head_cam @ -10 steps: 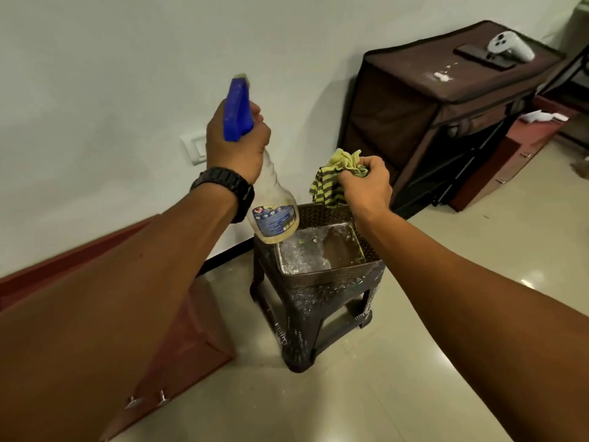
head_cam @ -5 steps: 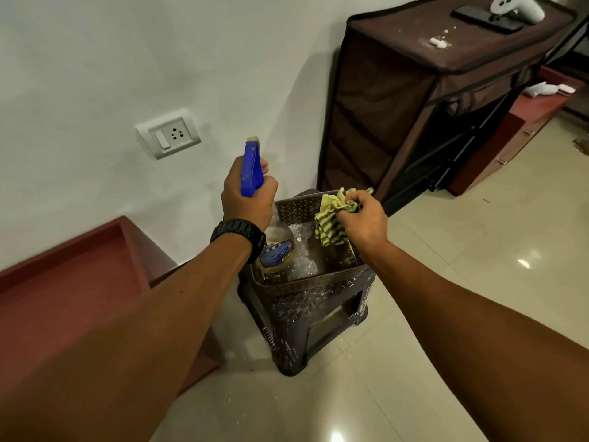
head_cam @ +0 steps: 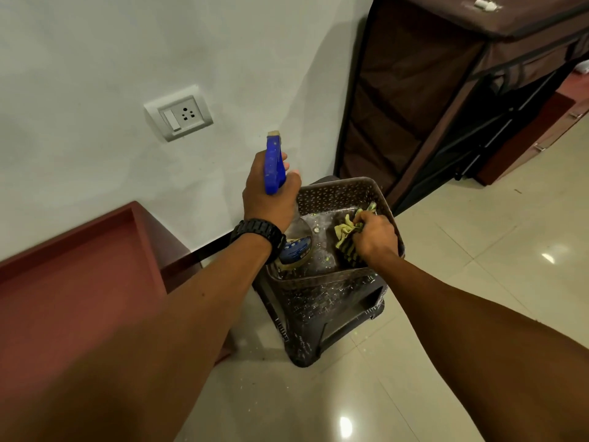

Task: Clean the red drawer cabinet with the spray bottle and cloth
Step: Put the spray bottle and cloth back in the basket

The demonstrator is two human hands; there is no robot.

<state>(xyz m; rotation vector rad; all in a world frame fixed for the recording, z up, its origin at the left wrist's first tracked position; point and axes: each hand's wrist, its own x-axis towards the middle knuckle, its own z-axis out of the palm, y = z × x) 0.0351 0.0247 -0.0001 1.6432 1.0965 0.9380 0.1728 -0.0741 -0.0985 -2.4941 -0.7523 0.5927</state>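
2 hands work over the basket (head_cam: 334, 193): left hand (head_cam: 271, 199) fingers wrap the bottle (head_cam: 294, 240) neck, base low inside. Right hand (head_cam: 376, 239) fingers bunch the cloth (head_cam: 345, 234) tightly against the floor, likely setting both down.

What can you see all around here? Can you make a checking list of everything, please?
Surface: shiny pale tiled floor; a dark speckled stool stands on it, carrying a brown basket.
Job's things: spray bottle with a blue trigger head, base down in the basket; yellow-and-black striped cloth also in the basket; red drawer cabinet low at the left, by the wall.
Clutter: white bits on the brown fabric wardrobe.
Grippers: left hand gripping the bottle neck, black watch on that wrist; right hand bunching the cloth.
Cables: nothing seen.
Surroundings: white wall with a switch socket; red drawers far right.
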